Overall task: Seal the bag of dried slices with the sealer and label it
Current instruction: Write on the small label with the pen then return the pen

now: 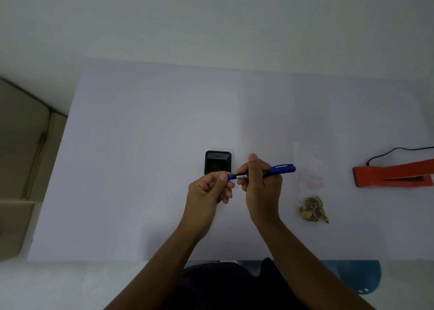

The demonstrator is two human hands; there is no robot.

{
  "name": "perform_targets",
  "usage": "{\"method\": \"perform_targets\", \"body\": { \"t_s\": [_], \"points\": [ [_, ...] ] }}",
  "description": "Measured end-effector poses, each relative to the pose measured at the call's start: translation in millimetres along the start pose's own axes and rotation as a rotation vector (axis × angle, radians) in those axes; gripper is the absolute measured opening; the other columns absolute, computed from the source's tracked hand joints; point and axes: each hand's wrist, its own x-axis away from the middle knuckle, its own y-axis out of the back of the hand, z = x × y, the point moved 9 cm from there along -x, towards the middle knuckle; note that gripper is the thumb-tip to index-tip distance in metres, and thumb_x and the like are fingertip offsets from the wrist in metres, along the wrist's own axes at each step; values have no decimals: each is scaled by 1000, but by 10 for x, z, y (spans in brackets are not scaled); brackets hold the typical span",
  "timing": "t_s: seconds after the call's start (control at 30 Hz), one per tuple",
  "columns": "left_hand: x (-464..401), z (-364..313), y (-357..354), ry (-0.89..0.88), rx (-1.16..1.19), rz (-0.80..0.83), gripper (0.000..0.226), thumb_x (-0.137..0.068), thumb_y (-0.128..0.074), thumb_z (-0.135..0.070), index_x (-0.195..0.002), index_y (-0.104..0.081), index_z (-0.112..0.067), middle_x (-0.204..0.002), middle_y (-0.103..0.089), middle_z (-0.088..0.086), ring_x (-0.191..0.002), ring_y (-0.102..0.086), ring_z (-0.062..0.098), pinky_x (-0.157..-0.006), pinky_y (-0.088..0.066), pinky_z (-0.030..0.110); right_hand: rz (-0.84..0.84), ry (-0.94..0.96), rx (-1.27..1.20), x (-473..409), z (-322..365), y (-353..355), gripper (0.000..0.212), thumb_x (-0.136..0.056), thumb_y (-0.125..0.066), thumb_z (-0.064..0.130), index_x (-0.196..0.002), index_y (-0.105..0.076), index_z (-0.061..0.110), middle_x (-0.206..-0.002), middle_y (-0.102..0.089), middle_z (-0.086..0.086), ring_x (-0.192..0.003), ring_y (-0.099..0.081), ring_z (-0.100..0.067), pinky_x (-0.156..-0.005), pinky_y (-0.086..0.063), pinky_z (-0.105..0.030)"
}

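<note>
A blue marker pen [281, 168] is held level above the table's middle. My right hand [261, 185] grips its barrel, and my left hand [210, 190] pinches its left end between thumb and fingers. To the right lies a clear plastic bag [307, 166] flat on the table, with the dried slices [313, 209] bunched at its near end. The orange sealer [392, 174] sits at the far right, partly cut off by the frame edge. Neither hand touches the bag or the sealer.
A black mesh pen holder [218, 162] stands just behind my left hand. A black cord [399, 150] runs from the sealer off to the right. The white table [141, 168] ends at a wall; a beige cabinet [21, 157] stands left. A blue chair seat [357, 274] shows below.
</note>
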Motion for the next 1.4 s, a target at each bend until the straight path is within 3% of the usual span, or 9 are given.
{"method": "perform_targets", "body": {
  "t_s": [0.23, 0.43, 0.57, 0.67, 0.8, 0.93, 1.07, 1.23, 1.4],
  "points": [
    [-21, -302, 29, -22, 52, -21, 33, -96, -51, -28, -93, -71, -1, -69, -67, 5, -58, -56, 12, -57, -49, 21, 47, 49, -41, -91, 201, -231, 41, -104, -50, 17, -66, -65, 12, -49, -58, 2, -46, -56, -9, -49, -46, -17],
    [-228, -779, 554, -270, -329, -240, 19, -98, -56, -12, -91, -73, -6, -69, -71, 5, -56, -62, 11, -55, -51, 19, 195, -60, -128, -255, -117, -336, 45, -97, -52, 47, -83, -65, 6, -68, -58, -20, -58, -47, -24, -50, -39, -20],
    [-492, -590, 969, -265, -620, -343, 20, -99, -57, -22, -87, -72, -15, -67, -70, -2, -54, -62, 3, -58, -50, 16, 49, -148, 76, -395, -615, -88, 35, -104, -47, 36, -88, -63, 10, -74, -60, -8, -61, -49, -11, -56, -40, -23],
    [-684, -333, 1024, -237, -733, -300, 19, -99, -57, -20, -89, -72, -13, -67, -68, -2, -57, -64, 4, -59, -48, 11, 98, -157, 300, -409, -903, -75, 18, -101, -55, 27, -94, -63, 12, -80, -62, -1, -69, -53, -10, -63, -44, -18],
    [-905, -117, 838, -236, -975, -221, 17, -97, -60, -23, -88, -72, -14, -73, -68, -2, -60, -61, 14, -61, -53, 29, 125, -195, 367, -383, -1246, -131, 13, -96, -63, 21, -108, -63, 15, -91, -63, -3, -74, -55, -8, -66, -45, -10],
    [-1029, -36, 603, -316, -1158, -192, 21, -93, -66, -33, -87, -72, -14, -82, -69, 0, -64, -61, 17, -58, -50, 30, 121, -199, 401, -365, -1464, -186, 16, -95, -64, 18, -111, -63, 16, -94, -63, -4, -84, -60, -14, -74, -49, -19],
    [-1138, 132, 591, -271, -1024, -252, 20, -94, -65, -31, -95, -71, -12, -91, -69, 4, -74, -64, 16, -64, -52, 27, 95, -184, 376, -376, -1485, -241, 12, -97, -62, 13, -106, -61, 20, -94, -66, 0, -86, -64, -12, -73, -50, -12],
    [-1184, 392, 562, -8, -536, -328, 41, -101, -51, -37, -130, -53, -9, -121, -63, 1, -112, -61, 14, -81, -49, 12, 30, -189, 344, -512, -1491, -350, 11, -97, -62, 13, -107, -64, 15, -94, -68, 0, -84, -64, -8, -71, -48, -5],
    [-1427, 234, 310, -108, -528, -218, 31, -105, -41, -31, -133, -49, -18, -113, -58, -11, -93, -57, -6, -73, -40, -2, -1, -202, 290, -886, -1426, -571, 11, -98, -61, 15, -108, -64, 12, -94, -67, 0, -82, -61, -3, -69, -46, -4]
  ]
}}
